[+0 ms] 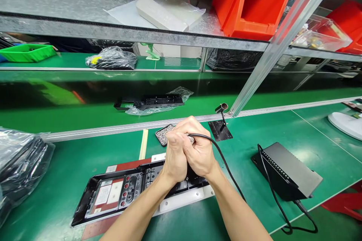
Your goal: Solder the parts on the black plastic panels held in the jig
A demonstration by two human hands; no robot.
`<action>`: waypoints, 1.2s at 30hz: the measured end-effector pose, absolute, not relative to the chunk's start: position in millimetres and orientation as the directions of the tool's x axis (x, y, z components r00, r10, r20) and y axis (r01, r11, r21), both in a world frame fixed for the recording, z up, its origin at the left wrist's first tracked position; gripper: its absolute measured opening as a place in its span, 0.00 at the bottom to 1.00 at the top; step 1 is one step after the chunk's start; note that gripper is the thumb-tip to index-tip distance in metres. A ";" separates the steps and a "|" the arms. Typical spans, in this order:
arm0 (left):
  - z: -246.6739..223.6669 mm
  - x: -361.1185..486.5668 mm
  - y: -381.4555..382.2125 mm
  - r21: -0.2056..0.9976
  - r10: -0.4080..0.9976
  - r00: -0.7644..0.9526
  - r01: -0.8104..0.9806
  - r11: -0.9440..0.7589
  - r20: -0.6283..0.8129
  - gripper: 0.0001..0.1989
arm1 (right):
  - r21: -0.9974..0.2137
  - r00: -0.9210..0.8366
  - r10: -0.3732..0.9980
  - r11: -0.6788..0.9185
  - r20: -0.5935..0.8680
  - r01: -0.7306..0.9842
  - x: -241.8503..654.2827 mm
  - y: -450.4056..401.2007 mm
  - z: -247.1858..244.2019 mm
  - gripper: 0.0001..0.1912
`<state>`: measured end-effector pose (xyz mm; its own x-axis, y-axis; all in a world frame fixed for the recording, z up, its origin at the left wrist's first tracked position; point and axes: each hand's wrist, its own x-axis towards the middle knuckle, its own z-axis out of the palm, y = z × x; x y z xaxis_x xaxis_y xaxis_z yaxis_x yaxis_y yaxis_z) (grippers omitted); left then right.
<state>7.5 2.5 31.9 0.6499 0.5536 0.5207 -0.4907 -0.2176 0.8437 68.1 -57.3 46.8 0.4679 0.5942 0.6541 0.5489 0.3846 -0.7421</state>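
My left hand (pixel 175 158) and my right hand (pixel 200 154) are closed and pressed together above a long black plastic housing (pixel 85 199). A black cable (pixel 223 154) comes out of the top of my right fist, from a corded tool that looks like an electric screwdriver. Its body is hidden by my fingers. What my left fingers hold cannot be seen. The housing lies in a fixture with white blocks (pixel 183 201) and a reddish-brown base plate (pixel 128 165). Just behind my hands sits a small black tray (pixel 161 143) of tiny silver pieces, likely screws.
A metal tube holder (pixel 221 108) stands behind my right hand. On the right is a black box (pixel 288 173) with cables. Bagged parts (pixel 22 165) lie at left. A metal shelf (pixel 113 32) with a red bin (pixel 251 7) crosses overhead; a slanted post (pixel 285 41) supports it.
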 end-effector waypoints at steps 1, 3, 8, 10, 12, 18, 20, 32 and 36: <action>31.0 7.7 2.6 0.848 0.556 0.654 -0.486 -0.211 0.514 0.39 | -0.743 0.472 0.594 0.377 0.652 0.553 68.1 -56.8 46.6 0.11; 26.5 7.6 3.0 0.861 0.589 0.646 -0.470 -0.195 0.486 0.39 | -0.734 0.470 0.590 0.359 0.657 0.577 68.1 -56.0 47.1 0.10; 16.7 7.5 4.7 0.886 0.631 0.650 -0.442 -0.139 0.423 0.35 | -0.701 0.436 0.569 0.410 0.697 0.584 68.3 -55.5 50.3 0.08; 19.8 8.4 4.8 0.877 0.597 0.668 -0.460 -0.139 0.444 0.35 | -0.715 0.424 0.590 0.444 0.687 0.541 68.4 -55.6 50.8 0.08; 25.7 9.5 4.6 0.853 0.577 0.646 -0.484 -0.195 0.499 0.37 | -0.732 0.424 0.611 0.439 0.669 0.521 68.9 -55.4 50.2 0.08; 32.8 7.2 5.6 0.849 0.574 0.635 -0.464 -0.252 0.517 0.34 | -0.706 0.407 0.595 0.445 0.693 0.551 73.9 -52.8 45.8 0.07; 32.0 5.6 6.0 0.853 0.568 0.644 -0.457 -0.252 0.513 0.33 | -0.693 0.404 0.581 0.456 0.707 0.558 75.0 -52.0 44.9 0.08; 28.9 5.4 6.1 0.855 0.581 0.636 -0.457 -0.247 0.508 0.28 | -0.657 0.415 0.523 0.465 0.744 0.593 72.7 -51.2 45.1 0.09; 28.0 5.3 6.4 0.870 0.598 0.641 -0.434 -0.234 0.481 0.27 | -0.661 0.432 0.512 0.455 0.742 0.597 71.5 -50.5 44.0 0.10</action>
<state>5.3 6.4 28.0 0.6409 0.5983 0.4808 -0.4340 -0.2342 0.8699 71.5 -50.5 44.0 0.4320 0.5120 0.7425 0.5968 0.4549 -0.6610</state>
